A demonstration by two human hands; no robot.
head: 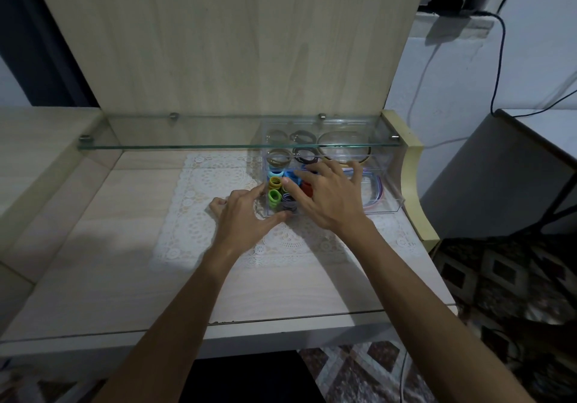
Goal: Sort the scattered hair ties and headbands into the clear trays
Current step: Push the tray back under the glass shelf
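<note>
A clear tray [385, 206] stands at the back right of the desk, partly under a glass shelf. Its left compartments hold several coloured hair ties [275, 196]: green, yellow, blue, red and grey. Brown and black ties [278, 158] lie in the rear compartments, and headbands [373, 189] lie in the long right section. My left hand [242, 212] touches the tray's front left corner with thumb and forefinger spread. My right hand [331, 198] lies over the tray's top with fingers spread, hiding the middle compartments.
A white lace mat [212, 203] lies under the tray and hands on the wooden desk [103, 271]. The glass shelf [187, 132] runs across the back just above the tray. A curved wooden side panel [412, 178] bounds the desk on the right.
</note>
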